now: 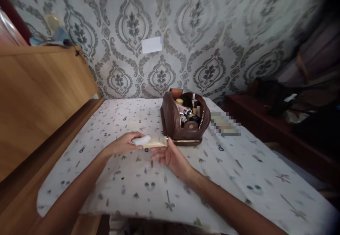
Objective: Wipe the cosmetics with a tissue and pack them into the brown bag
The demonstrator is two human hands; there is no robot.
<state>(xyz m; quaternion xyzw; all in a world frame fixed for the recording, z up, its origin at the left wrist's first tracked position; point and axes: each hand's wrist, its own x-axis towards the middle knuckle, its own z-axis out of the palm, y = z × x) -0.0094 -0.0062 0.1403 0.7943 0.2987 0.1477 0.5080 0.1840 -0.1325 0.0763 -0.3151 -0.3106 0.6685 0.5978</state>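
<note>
My left hand (127, 143) is closed round the white cap end of a pale cream squeeze tube (156, 142), which lies sideways above the cloth. At the tube's flat far end is my right hand (174, 158), palm turned up and fingers spread apart. Its thumb is close to that end; whether it touches cannot be made out. Just behind stands a brown toiletry bag (170, 121), its zipped top gaping. Several small bottles and cosmetics (189, 111) fill it.
A white patterned cloth (127, 185) covers the table. Right of the bag lies a blurred-out flat item (225, 124). A wooden panel (45, 96) rises along the left side, and a dark red ledge with dark items (255, 121) runs along the right. Patterned wallpaper backs the table.
</note>
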